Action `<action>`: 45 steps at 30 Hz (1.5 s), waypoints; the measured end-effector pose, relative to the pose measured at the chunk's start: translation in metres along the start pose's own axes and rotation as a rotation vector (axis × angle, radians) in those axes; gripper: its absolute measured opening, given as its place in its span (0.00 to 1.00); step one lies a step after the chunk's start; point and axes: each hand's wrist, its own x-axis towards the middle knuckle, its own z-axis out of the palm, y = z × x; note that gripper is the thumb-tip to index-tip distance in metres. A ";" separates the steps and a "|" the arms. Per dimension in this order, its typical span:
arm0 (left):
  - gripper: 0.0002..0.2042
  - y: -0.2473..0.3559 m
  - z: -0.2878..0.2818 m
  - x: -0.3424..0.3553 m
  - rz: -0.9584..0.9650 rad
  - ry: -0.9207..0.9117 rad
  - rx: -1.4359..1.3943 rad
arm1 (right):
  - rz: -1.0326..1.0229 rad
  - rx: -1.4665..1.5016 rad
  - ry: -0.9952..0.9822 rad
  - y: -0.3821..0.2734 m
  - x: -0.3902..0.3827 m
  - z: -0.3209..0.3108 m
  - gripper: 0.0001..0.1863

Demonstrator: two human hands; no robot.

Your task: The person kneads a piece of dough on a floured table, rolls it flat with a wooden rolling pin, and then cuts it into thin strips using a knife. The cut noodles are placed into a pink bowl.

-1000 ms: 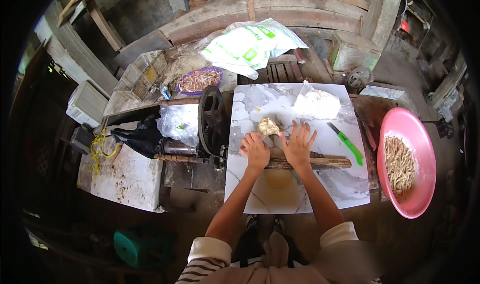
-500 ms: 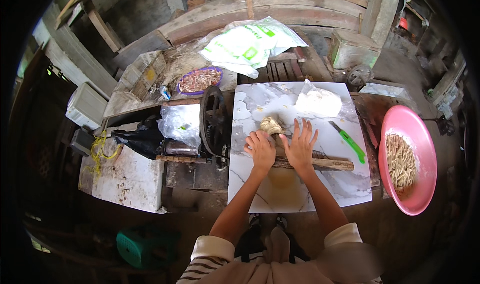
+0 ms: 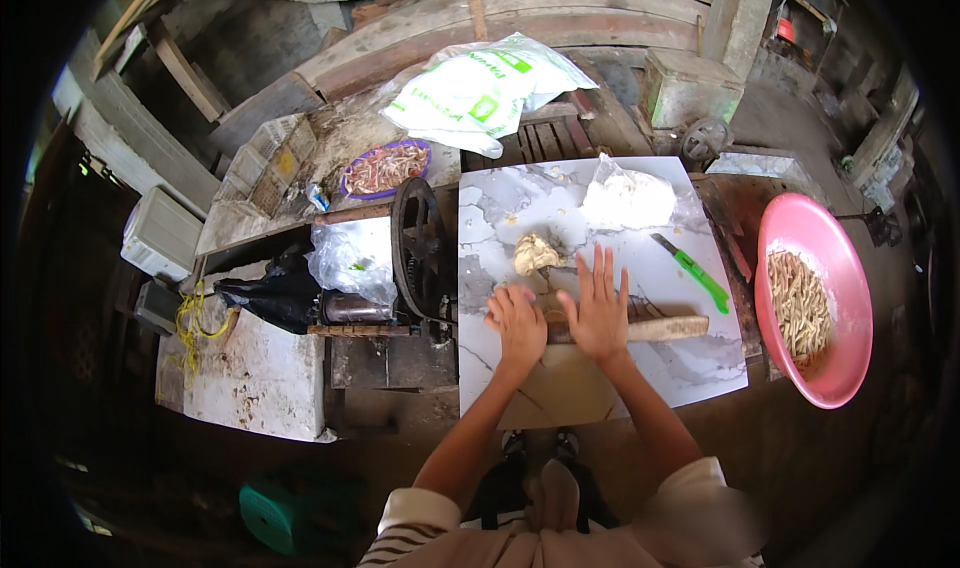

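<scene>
My left hand (image 3: pixel 517 325) and my right hand (image 3: pixel 599 310) lie palms down on a wooden rolling pin (image 3: pixel 672 329), which rests across a marbled white board (image 3: pixel 485 193). The right fingers are stretched out flat; the left ones are spread and slightly bent. Neither hand wraps round the pin. Just beyond the left fingers sits a lump of pale dough (image 3: pixel 536 254). Between my forearms the board shows a tan patch; I cannot tell whether it is rolled dough or shadow. A green-handled knife (image 3: pixel 697 276) lies right of my right hand, and a clear bag of white flour (image 3: pixel 628 200) stands behind.
At the right a pink basin (image 3: pixel 853 313) holds floured strips. Left of the board stands a machine with a dark wheel (image 3: pixel 411 248), plastic bags beside it. Farther back are a purple-rimmed tray of strips (image 3: pixel 386 168), a plastic crate (image 3: pixel 262 168) and a large white-green sack (image 3: pixel 480 93).
Both hands have slid slightly toward me with the rolling pin. The right fingers are closer together and straighter. The whole view has shifted a little.
</scene>
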 end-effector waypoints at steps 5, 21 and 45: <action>0.09 0.004 0.008 0.017 -0.003 0.000 -0.059 | 0.123 -0.026 0.051 0.009 0.011 0.020 0.31; 0.04 -0.001 -0.001 -0.017 0.076 -0.008 -0.120 | -0.023 -0.055 0.039 0.005 -0.022 0.012 0.25; 0.31 0.012 -0.017 -0.043 0.150 0.119 0.059 | -0.166 -0.021 0.054 0.000 -0.052 0.012 0.25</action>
